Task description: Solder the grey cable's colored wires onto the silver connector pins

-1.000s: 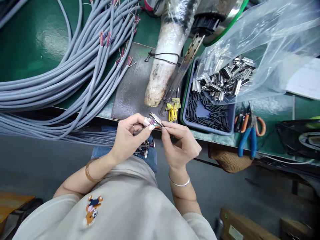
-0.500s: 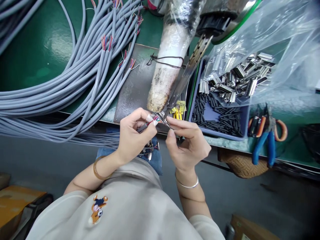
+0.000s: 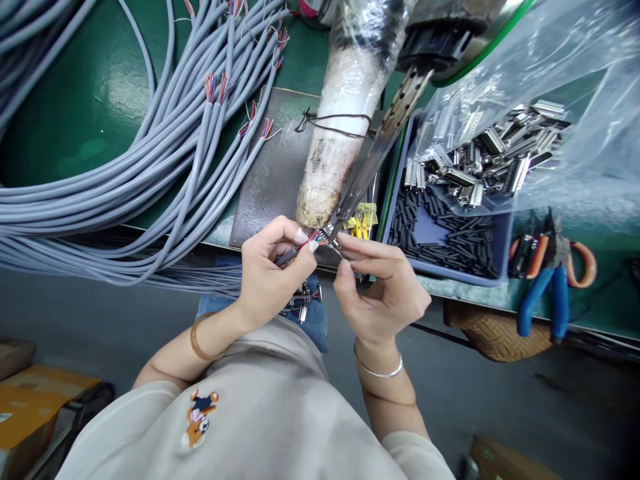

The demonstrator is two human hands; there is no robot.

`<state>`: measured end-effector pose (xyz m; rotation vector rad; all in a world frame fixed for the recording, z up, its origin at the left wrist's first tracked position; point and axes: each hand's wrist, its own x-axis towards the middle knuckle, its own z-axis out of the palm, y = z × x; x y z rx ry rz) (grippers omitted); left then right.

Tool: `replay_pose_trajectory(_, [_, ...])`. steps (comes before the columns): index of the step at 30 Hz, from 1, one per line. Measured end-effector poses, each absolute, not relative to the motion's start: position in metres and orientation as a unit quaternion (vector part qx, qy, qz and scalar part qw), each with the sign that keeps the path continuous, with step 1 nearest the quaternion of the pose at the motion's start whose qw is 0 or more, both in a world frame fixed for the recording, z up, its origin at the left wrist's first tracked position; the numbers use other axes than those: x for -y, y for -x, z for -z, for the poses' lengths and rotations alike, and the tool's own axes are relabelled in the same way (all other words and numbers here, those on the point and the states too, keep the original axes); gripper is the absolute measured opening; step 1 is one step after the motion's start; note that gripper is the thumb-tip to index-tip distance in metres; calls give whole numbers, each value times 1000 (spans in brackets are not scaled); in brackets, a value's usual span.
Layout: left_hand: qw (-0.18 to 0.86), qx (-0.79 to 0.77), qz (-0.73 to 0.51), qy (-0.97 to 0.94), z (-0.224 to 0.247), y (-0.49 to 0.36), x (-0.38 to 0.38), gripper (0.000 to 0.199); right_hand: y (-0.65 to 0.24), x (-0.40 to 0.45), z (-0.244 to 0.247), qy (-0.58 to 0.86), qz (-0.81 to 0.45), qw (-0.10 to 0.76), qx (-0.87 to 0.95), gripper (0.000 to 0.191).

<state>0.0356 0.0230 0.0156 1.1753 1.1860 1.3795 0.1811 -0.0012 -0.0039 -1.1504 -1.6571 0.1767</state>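
Note:
My left hand [image 3: 273,277] is closed on the end of a grey cable [image 3: 286,257], thumb and forefinger pinching near its fanned-out coloured wires [image 3: 315,239]. White coverings sit on those two fingertips. The wire ends meet a small metal connector [image 3: 327,231], partly hidden, just under the tip of a soldering iron with a perforated metal barrel [image 3: 395,123]. On the other side, my right hand [image 3: 383,290] is closed in a pinch. A thin, light strand [image 3: 339,252] runs from its fingertips towards the wires; its exact kind is unclear.
A wrapped white tube [image 3: 337,127] rises beside the iron. Many grey cables [image 3: 165,153] lie at left. A blue bin [image 3: 505,247] holds black sleeves [image 3: 450,250] and bagged metal connectors [image 3: 470,160]. Blue-handled pliers [image 3: 545,293] and orange-handled cutters [image 3: 533,257] lie right. Connector assemblies [image 3: 305,303] rest on my lap.
The view has shifted slightly, so the bench items at right appear further right. My right fingertips sit a little further from the wires, with more of the strand showing. My left hand keeps its pinch.

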Motion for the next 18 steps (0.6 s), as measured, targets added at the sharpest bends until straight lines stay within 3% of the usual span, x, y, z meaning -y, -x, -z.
replay_pose_trajectory(10, [510,-480,-545,-461,-16,-34,-22,20,-179,4,-2,501,-19,499,707,18])
replay_pose_trajectory(18, [539,-459,-546,-447,-15,-32,-18,17,-180,7,0,504,-68,511,693,21])
